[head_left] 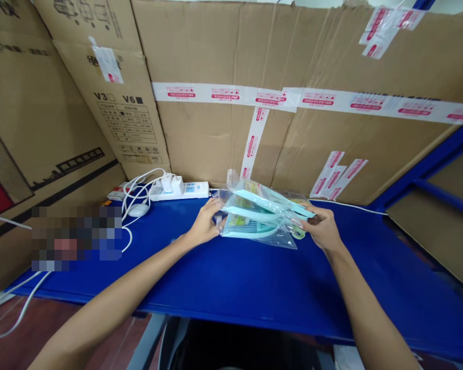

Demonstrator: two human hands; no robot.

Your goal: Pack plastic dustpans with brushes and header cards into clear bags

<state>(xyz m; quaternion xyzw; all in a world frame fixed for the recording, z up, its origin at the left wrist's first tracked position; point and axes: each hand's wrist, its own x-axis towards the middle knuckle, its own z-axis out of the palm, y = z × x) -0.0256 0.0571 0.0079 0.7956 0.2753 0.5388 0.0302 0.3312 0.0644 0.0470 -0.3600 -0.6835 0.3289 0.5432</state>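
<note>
Several clear plastic packets point(254, 210) holding pale teal, curved-edged items are stacked between my hands, just above or on the blue tabletop point(231, 277). Inside, yellow-green printed labels show through the film; what kind of items they are, I cannot make out. My left hand point(206, 222) grips the packets' left end, its fingers bent around the edge. On the opposite end, my right hand point(324, 227) is closed, with some fingers hidden behind the film. A pale green loop point(299, 234) hangs at the right end, close to the right fingers.
Behind the table stands a tall cardboard panel point(208, 139) with white-and-red tape. A white power strip point(195, 190) with plugs and tangled white cables point(133, 195) lies at the back left. A blurred-out patch point(77, 239) covers the left side. A blue metal frame point(420, 154) rises at right.
</note>
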